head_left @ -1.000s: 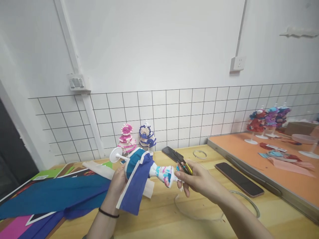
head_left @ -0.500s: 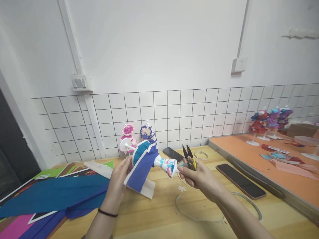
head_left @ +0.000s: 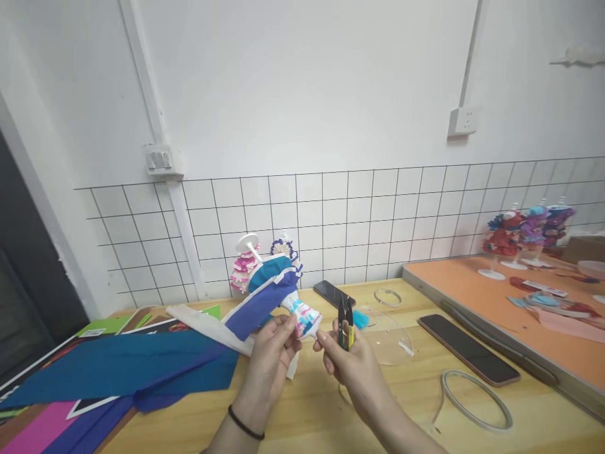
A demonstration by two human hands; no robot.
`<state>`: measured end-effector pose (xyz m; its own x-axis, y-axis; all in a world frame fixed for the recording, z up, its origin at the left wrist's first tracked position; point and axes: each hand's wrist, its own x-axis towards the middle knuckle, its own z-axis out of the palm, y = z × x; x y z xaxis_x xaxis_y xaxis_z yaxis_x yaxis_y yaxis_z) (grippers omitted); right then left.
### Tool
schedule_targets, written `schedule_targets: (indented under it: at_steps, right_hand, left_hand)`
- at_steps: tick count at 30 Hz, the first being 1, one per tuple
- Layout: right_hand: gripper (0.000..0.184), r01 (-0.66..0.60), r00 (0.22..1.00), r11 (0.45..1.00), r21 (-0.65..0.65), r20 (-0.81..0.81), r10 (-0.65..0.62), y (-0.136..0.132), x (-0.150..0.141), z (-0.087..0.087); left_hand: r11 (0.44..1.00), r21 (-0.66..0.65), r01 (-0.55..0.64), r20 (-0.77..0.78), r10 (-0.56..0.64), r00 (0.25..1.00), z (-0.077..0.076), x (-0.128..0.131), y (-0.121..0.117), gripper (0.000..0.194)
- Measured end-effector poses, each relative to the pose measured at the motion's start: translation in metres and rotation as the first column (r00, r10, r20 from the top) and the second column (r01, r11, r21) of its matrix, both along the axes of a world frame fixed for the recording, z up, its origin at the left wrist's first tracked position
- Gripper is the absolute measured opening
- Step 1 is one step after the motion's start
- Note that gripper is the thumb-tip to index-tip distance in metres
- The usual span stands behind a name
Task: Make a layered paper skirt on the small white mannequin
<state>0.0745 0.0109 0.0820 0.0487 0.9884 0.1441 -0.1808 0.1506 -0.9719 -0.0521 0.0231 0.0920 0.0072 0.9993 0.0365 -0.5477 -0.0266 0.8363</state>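
A small doll dress form (head_left: 305,314) lies tilted between my hands, its round white stand base (head_left: 246,243) pointing up and left. Its bodice is white with pink and blue patches. A gathered teal skirt (head_left: 269,271) and a long violet-blue fabric strip (head_left: 258,307) hang from it. My left hand (head_left: 269,359) is closed, thumb and fingers gripping the bodice. Thread snips (head_left: 350,320) with dark blades point upward in my right hand (head_left: 354,366). The thumb and forefinger of that same hand pinch at the narrow white end of the form.
Teal fabric (head_left: 118,362) and printed sheets cover the left side. Two phones (head_left: 466,347) (head_left: 333,292), a clear disc (head_left: 390,343), a blue tassel (head_left: 362,319) and a coiled cord (head_left: 477,400) lie on the wooden table. Dressed forms stand behind and on the orange table (head_left: 444,284).
My left hand has moved right, from the skirt to the bodice. The dress form's base has swung up. My right hand has shifted slightly left and down, the snips now more upright.
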Motion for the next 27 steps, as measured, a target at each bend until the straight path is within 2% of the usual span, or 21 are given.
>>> schedule_targets:
  at_steps: [4,8,12,17,23,27]
  right_hand:
    - [0.044,0.017,0.997,1.0,0.009,-0.07,-0.016,-0.001,-0.009,-0.009]
    - [0.043,0.019,0.998,1.0,-0.015,-0.057,-0.02,-0.003,-0.013,-0.015]
    - [0.045,0.031,0.994,0.999,-0.021,-0.102,-0.033,-0.003,-0.017,-0.018]
    - [0.044,0.01,0.996,0.999,-0.033,-0.089,-0.013,-0.004,-0.014,-0.013]
    - [0.043,-0.002,0.993,1.0,0.012,-0.12,0.004,-0.002,-0.014,-0.018]
    - [0.044,-0.028,0.993,1.0,0.012,-0.114,0.029,0.001,-0.015,-0.024]
  left_hand:
    - [0.997,0.04,-0.072,0.085,0.068,0.994,-0.003,0.003,0.001,0.029]
    - [0.992,0.085,-0.094,0.106,0.085,0.991,-0.001,0.005,0.001,0.026]
    - [0.991,0.097,-0.093,0.044,0.089,0.995,0.002,0.002,0.002,0.026]
    - [0.988,0.108,-0.114,-0.064,0.121,0.991,-0.002,-0.007,0.008,0.025]
    - [0.996,0.073,-0.041,-0.212,0.055,0.976,-0.001,-0.018,0.007,0.026]
    - [0.999,0.033,0.007,-0.211,0.0,0.977,0.005,-0.018,0.003,0.028]
